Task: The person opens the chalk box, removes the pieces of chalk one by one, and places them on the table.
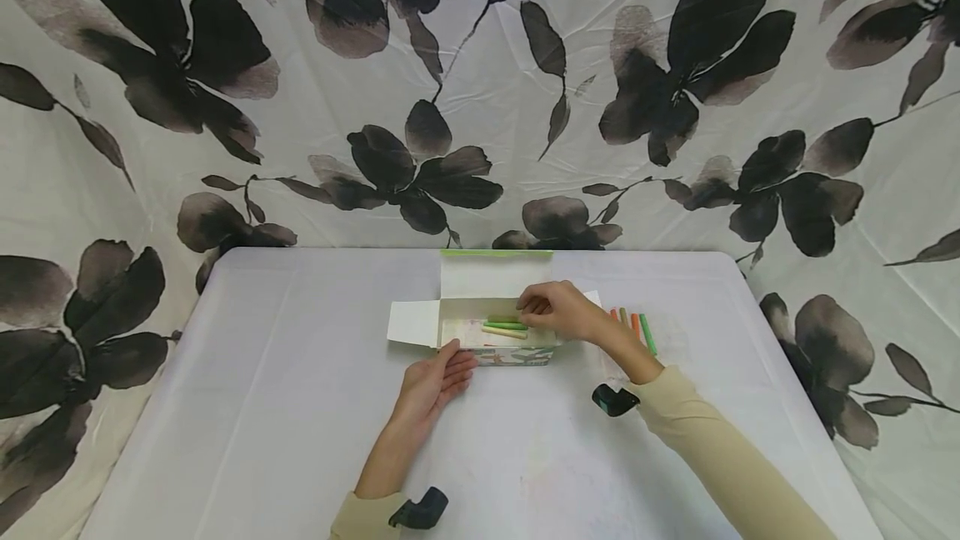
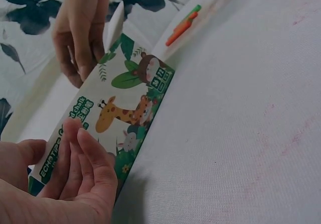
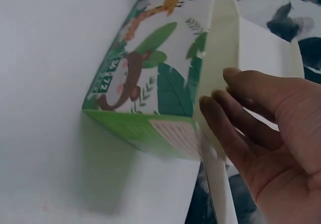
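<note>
Green sticks (image 1: 506,326) lie lengthwise in the box (image 1: 513,359) (head), just left of our right hand (image 1: 558,311), the nearer one. Left wrist: our left hand (image 2: 77,199) at the box's front, fingers loosely extended. Right wrist: fingers bent, thumb apart; can't tell if we pinch anything.

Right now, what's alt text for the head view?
A person's right hand is over the right end of an open box with green and pale yellow sticks inside; the left hand touches its near-left corner. More sticks lie right of it on a white table.
</note>
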The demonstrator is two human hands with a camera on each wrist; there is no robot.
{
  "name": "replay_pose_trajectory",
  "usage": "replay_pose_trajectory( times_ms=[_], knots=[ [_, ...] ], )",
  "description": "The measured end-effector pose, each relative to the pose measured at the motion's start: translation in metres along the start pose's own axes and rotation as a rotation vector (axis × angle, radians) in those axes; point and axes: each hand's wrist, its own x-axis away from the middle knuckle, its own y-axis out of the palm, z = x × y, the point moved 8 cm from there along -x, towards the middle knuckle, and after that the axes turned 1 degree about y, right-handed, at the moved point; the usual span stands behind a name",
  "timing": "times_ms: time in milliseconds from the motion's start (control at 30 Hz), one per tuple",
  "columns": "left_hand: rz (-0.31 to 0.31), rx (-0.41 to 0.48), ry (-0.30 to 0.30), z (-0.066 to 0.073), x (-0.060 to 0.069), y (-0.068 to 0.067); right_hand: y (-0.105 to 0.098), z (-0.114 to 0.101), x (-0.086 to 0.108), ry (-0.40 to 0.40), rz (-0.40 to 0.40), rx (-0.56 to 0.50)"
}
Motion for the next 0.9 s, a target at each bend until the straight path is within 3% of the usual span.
replay_pose_trajectory(
  times_ms=[367,600,900],
  knots=[
    [-0.011,0.006,-0.004,0.0,0.002,0.0,0.031,-0.004,-0.015,-0.063,-0.053,0.137],
    [-0.011,0.008,-0.009,-0.001,0.0,0.0,0.046,0.001,-0.022,0.026,-0.095,0.258],
    [-0.007,0.0,-0.015,0.0,0.001,0.0,0.057,0.007,-0.032,0.115,-0.141,0.34]
  ],
)
